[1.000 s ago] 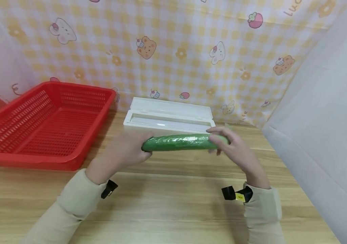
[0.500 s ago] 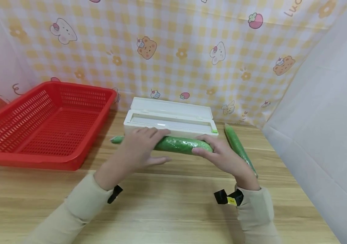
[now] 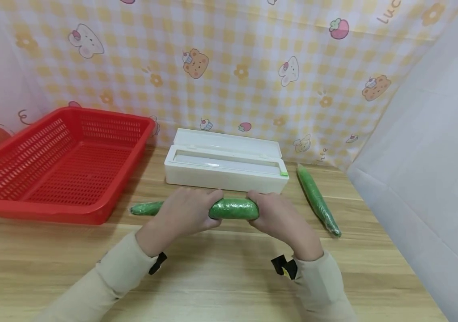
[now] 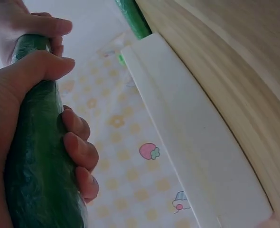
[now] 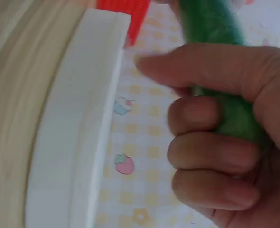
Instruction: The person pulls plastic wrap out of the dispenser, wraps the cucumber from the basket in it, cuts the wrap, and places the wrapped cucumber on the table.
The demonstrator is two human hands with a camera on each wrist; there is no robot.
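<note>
A cucumber (image 3: 235, 209) in shiny cling film lies level across both hands, in front of the white box. My left hand (image 3: 186, 212) grips it left of its middle, and its tip sticks out past the hand on the left. My right hand (image 3: 281, 219) grips the right end, which is hidden inside the fist. In the left wrist view the left fingers (image 4: 78, 147) curl round the wrapped cucumber (image 4: 42, 156). The right wrist view shows the right hand's fingers (image 5: 211, 152) wrapped round the green skin (image 5: 211, 23).
A white cling film box (image 3: 225, 175) with its lid raised stands at the back middle. A second wrapped cucumber (image 3: 317, 199) lies on the table to the right. The red plastic basket (image 3: 104, 208) stands at the left. A patterned curtain (image 3: 237, 67) hangs behind.
Both hands have come closer together along the cucumber and nearer to me. The left hand, loosely spread half a second ago, now curls round it. The second cucumber has come into view.
</note>
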